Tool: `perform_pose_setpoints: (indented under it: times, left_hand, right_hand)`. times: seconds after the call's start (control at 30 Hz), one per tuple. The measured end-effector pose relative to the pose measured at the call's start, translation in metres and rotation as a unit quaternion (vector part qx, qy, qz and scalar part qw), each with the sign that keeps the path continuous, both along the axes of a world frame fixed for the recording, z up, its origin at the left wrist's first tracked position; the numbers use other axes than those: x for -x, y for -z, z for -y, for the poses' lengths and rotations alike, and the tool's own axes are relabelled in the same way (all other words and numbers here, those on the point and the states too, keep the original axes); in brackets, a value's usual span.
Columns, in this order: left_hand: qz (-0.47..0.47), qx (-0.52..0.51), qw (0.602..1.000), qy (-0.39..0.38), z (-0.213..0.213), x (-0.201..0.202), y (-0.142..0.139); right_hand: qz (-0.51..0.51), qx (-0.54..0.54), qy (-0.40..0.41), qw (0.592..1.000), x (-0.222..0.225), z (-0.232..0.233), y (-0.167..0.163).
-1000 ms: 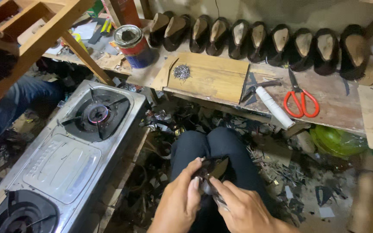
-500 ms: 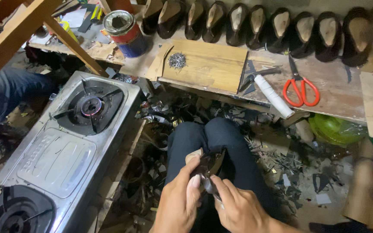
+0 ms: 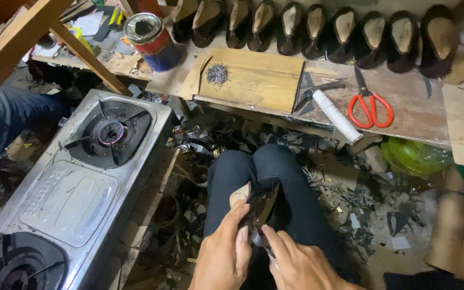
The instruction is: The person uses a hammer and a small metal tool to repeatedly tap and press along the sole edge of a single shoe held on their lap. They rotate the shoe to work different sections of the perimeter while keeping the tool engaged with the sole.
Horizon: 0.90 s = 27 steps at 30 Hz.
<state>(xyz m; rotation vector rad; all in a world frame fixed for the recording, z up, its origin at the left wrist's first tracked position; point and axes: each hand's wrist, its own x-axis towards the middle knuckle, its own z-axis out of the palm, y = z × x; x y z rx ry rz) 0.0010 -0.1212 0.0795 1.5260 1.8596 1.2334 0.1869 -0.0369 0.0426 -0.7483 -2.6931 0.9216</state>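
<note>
I sit with my knees together, and both hands work over my lap on a small dark shoe part with a pale inner sole. My left hand grasps this piece from the left side, the fingers curled around its lower end. My right hand is just beside it, the fingers bent and pressing against the same piece; a thin metal thing seems to be between them, but I cannot tell what it is.

I take the silver double-burner gas stove as my landmark. The shoe part is to the right of the stove, near its lower half. Behind the stove, on the long wooden bench, stands a round tin can with red and blue sides. Further right of the stove lies a flat wooden board with a small heap of nails. Well right of the stove are the red-handled scissors, and a row of dark shoes stands along the back.
</note>
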Motion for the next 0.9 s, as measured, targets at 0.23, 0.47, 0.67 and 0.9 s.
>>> perform_pose_setpoints:
  times: [0.23, 0.47, 0.67, 0.9]
  left_hand:
    - [0.161, 0.173, 0.969, -0.067, 0.002, 0.008, -0.009]
    - [0.008, -0.025, 1.000, -0.011, 0.013, 0.001, 0.014]
    - [-0.030, -0.011, 0.999, 0.003, 0.020, -0.007, 0.017]
    - [-0.012, -0.031, 0.999, 0.011, 0.019, -0.001, 0.016]
  right_hand:
    - [-0.055, 0.146, 0.043, 0.987, 0.002, 0.006, 0.017]
    - [0.089, 0.545, -0.039, 0.833, -0.013, -0.029, -0.024]
    - [0.119, 0.507, -0.099, 0.848, -0.010, -0.045, -0.050]
    - [-0.043, 0.264, -0.072, 0.961, -0.008, -0.028, -0.018]
